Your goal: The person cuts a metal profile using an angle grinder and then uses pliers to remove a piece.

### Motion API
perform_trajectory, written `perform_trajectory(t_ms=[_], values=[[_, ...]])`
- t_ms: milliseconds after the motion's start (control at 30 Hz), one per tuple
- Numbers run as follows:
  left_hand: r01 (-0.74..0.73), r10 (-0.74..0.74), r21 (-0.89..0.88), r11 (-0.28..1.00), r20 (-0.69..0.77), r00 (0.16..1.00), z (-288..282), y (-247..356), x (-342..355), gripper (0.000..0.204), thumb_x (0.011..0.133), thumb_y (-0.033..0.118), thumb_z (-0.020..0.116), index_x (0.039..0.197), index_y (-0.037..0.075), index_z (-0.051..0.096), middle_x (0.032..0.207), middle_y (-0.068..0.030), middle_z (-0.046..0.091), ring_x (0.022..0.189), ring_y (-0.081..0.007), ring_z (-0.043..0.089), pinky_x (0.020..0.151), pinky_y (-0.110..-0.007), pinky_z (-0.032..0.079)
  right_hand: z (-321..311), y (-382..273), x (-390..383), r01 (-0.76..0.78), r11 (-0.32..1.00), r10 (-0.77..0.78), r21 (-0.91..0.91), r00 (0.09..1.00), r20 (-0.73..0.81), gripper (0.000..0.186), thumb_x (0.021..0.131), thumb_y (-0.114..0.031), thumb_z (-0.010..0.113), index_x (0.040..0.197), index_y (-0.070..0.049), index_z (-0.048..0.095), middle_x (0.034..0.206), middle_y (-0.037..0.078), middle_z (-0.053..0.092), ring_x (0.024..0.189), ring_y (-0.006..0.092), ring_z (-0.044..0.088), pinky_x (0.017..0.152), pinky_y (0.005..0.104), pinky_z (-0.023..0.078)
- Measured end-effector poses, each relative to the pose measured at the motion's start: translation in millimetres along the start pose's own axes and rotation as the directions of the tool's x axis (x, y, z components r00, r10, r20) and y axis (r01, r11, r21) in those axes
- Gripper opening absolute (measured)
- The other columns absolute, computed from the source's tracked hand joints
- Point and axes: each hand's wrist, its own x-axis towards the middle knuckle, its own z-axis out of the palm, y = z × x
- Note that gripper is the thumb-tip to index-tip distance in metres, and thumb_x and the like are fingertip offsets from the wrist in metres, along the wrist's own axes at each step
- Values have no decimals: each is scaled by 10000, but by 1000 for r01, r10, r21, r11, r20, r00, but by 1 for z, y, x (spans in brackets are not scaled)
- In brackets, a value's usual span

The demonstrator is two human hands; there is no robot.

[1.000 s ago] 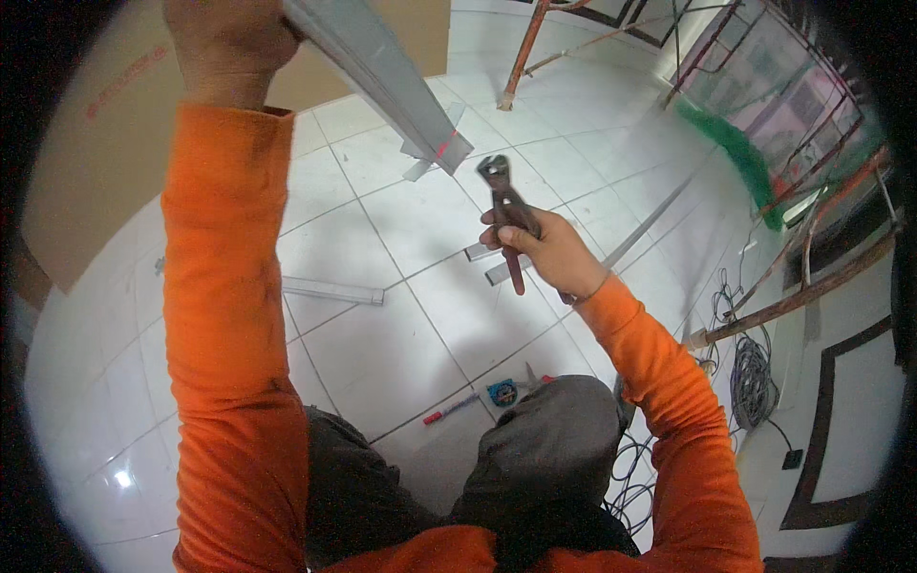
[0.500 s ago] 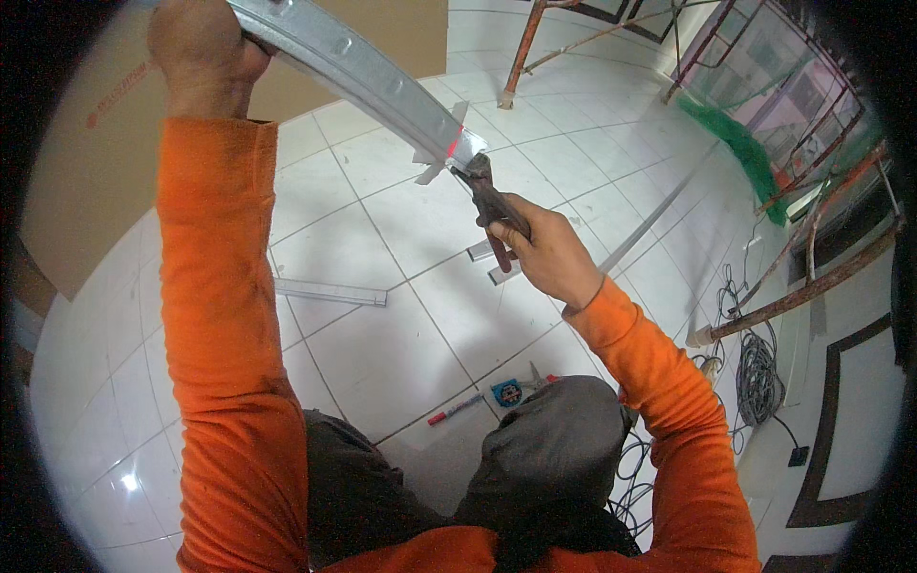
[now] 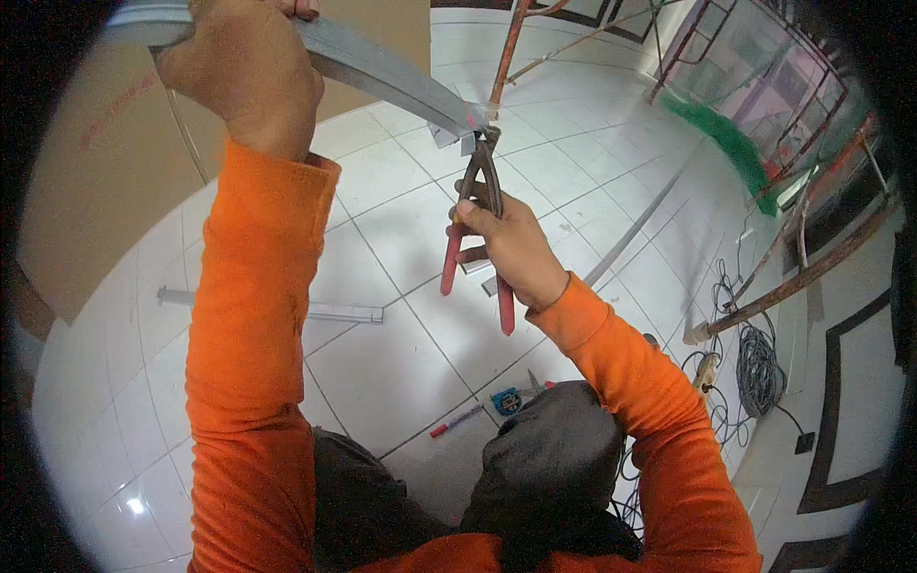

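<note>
Left hand (image 3: 250,84) clamped round a grey metal channel (image 3: 390,80), held up off the floor, slanting down to the right; right hand (image 3: 522,246) gripping red-handled pincers (image 3: 494,189), legs spread, jaws at channel's lower end. Below on white tiles (image 3: 411,363): loose metal strip (image 3: 349,313), marker (image 3: 457,422), blue tape measure (image 3: 507,401); cable coil (image 3: 759,372) off right

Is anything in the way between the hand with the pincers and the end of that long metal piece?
Nothing visible is. The right hand holds the pincers with their head right at the end of the metal channel. The left hand grips the channel farther along.
</note>
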Motion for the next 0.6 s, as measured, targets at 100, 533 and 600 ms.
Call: perform_trajectory(t_ms=[100, 533, 600], values=[[13, -12, -80, 997, 5, 1000, -6, -5, 4, 316, 1011, 166, 509, 1299, 39, 478, 727, 1, 424, 521, -70, 417, 452, -241, 400, -15, -5, 13, 45, 989, -46, -138, 999, -3, 372, 1012, -238, 547, 1240, 56, 556, 1017, 114, 640, 961, 212, 642, 823, 368, 570], [69, -27, -239, 968, 178, 984, -7, -10, -12, 226, 1001, 177, 530, 1188, 54, 503, 779, -38, 473, 606, -144, 478, 536, -335, 439, -31, -16, 20, -18, 992, 10, -126, 998, -62, 240, 1004, -230, 560, 873, -30, 533, 699, 28, 542, 537, 143, 548, 493, 310, 501], [-108, 146, -206, 973, 181, 973, 4, -2, -24, 323, 1022, 160, 512, 1308, 14, 474, 704, 13, 417, 513, -63, 419, 445, -235, 395, -27, -12, 27, -28, 978, 7, -207, 995, -103, 235, 997, -233, 560, 888, -26, 543, 690, 27, 541, 521, 137, 546, 463, 310, 493]])
